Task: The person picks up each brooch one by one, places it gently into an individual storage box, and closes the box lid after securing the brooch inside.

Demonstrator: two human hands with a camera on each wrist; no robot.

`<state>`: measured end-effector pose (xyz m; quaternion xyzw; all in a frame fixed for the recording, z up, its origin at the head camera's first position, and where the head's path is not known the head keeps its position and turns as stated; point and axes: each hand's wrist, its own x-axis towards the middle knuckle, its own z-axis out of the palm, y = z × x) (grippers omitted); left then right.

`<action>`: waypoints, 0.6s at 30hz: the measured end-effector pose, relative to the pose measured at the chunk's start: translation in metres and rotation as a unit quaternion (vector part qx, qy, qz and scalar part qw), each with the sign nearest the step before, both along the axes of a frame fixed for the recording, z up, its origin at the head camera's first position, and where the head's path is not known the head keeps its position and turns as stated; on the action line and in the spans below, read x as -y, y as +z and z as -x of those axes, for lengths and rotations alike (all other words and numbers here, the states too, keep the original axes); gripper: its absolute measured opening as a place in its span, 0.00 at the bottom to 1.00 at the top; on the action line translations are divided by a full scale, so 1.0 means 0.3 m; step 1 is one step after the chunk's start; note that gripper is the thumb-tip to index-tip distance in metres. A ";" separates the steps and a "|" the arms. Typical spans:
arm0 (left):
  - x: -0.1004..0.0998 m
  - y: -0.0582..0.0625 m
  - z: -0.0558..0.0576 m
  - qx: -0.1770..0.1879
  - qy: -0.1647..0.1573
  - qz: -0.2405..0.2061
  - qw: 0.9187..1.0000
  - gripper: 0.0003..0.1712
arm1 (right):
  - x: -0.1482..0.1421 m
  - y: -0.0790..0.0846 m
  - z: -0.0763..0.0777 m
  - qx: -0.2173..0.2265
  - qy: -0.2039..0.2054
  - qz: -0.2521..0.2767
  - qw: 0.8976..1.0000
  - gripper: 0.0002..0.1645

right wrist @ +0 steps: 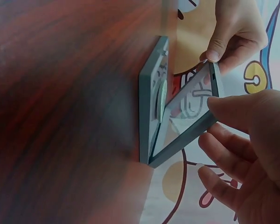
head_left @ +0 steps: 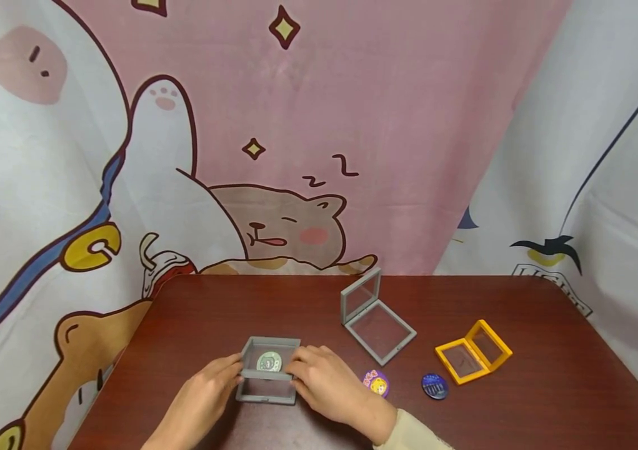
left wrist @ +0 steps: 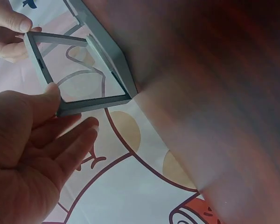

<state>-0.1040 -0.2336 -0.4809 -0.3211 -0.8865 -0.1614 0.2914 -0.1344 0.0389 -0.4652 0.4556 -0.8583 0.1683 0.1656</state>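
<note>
Both hands hold the partly raised lid of a grey hinged display case with clear film panes. My left hand pinches one free corner of the lid; in the left wrist view its thumb presses the frame while the other fingers extend beneath. My right hand pinches the opposite corner, its thumb on the rim in the right wrist view. The case's base lies on the table. Inside the case is a round pale-green badge, which the head view shows through the lid's film.
A second grey display case stands open behind and to the right. Farther right is a small open yellow case. A purple badge and a blue badge lie on the brown table. A cartoon-printed cloth hangs behind.
</note>
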 end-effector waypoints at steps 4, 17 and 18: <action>0.004 -0.012 -0.001 -0.026 -0.015 0.025 0.999 0.39 | 0.003 -0.014 -0.004 -0.014 0.003 -0.008 1.000 0.10; 0.009 -0.046 -0.013 -0.009 -0.013 0.070 0.997 0.16 | 0.019 -0.033 -0.025 -0.005 0.007 -0.054 0.999 0.08; 0.008 -0.047 -0.014 -0.006 -0.010 0.074 0.997 0.16 | 0.021 -0.036 -0.025 -0.005 0.009 -0.056 0.998 0.08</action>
